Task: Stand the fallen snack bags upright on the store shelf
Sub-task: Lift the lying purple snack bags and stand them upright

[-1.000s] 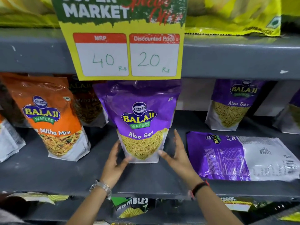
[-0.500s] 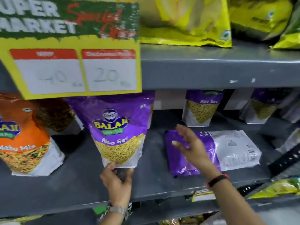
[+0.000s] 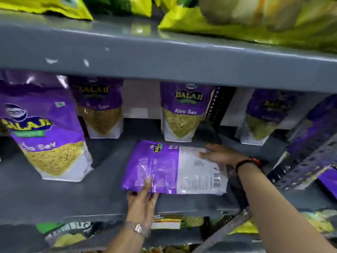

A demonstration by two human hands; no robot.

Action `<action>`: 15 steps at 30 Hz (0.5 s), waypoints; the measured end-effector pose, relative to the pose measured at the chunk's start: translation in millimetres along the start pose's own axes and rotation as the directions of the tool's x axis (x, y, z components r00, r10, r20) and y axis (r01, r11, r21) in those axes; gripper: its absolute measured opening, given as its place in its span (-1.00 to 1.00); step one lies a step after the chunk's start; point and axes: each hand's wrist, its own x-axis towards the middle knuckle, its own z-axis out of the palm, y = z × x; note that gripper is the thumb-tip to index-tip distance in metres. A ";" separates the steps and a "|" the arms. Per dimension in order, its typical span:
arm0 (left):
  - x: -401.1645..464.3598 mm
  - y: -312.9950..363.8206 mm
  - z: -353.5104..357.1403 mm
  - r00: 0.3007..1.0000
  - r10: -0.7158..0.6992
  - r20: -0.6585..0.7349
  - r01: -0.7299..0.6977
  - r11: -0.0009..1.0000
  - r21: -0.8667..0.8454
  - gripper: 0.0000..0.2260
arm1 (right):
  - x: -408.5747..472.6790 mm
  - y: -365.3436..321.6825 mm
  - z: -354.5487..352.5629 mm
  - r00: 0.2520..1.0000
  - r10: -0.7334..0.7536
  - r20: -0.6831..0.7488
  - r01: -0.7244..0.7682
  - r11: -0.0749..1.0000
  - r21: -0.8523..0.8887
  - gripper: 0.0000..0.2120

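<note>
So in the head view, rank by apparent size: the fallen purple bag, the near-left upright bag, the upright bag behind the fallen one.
1-2. Fallen purple bag and near-left upright bag: alike.
3. Upright bag behind: farther back, so unsure.

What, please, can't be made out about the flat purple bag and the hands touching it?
- Head view: flat bag's front faces down, hidden.
- Left hand's fingers under the bag's edge: covered, so its grip is unclear.
- Right hand's palm side is hidden.
- Back-panel print: blurred, unreadable.
</note>
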 end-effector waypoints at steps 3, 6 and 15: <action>2.8 -3.5 9.4 0.985 -0.089 0.148 0.086 0.996 0.027 -0.27 | 4.8 6.9 -0.7 0.999 -0.046 -0.005 0.046 0.998 -0.041 -0.42; 9.6 -3.6 18.5 0.986 -0.049 0.160 0.032 0.994 0.108 -0.37 | 7.4 18.8 2.0 0.995 -0.067 -0.071 0.067 0.998 -0.002 -0.48; 18.6 82.9 96.7 0.775 0.250 0.581 -0.559 0.701 0.443 -0.79 | -8.8 24.9 52.6 0.915 -0.196 -0.352 0.390 0.653 0.650 -0.30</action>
